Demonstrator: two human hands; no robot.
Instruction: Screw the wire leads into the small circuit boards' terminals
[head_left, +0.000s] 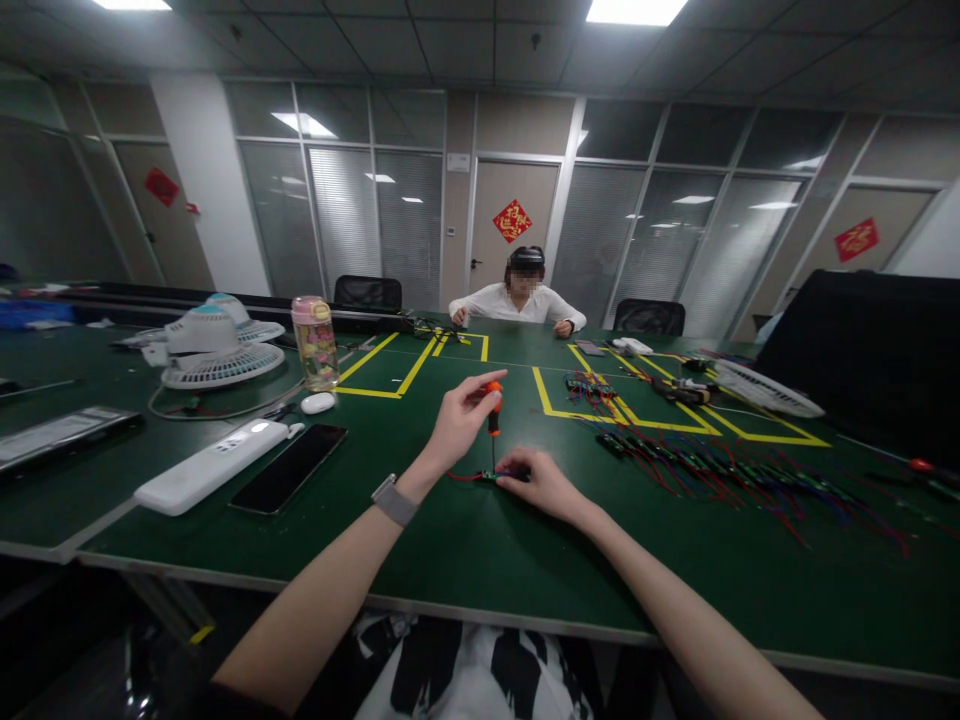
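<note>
Head view: the left hand (463, 420) is pinching the orange-and-black screwdriver (493, 424) by its handle, and the shaft is standing nearly upright over the small circuit board (487, 476) directly below. The right hand (538, 480) is pressing thumb and fingertips together on the board's right end; a red wire (463, 477) is trailing from the opposite end.

The board is lying on the green table (480, 570). Left of the grip, a dark phone (290, 468) and a white power strip (214, 465) are lying side by side; beyond them a bottle (315, 345) is standing. Right of the grip, a row of wired boards (720, 465) is spreading. Beyond the grip, yellow tape (418, 366) is marking outlines on both sides, and a person (517, 305) in white is sitting at the far edge before a door (495, 185).

The near edge (480, 617) is running below the grip, well apart from the board, both forearms crossing it. Green surface is extending from the grip to that edge and forward between the outlines. Far right, a large black panel (870, 370) is bounding the sideways room.
</note>
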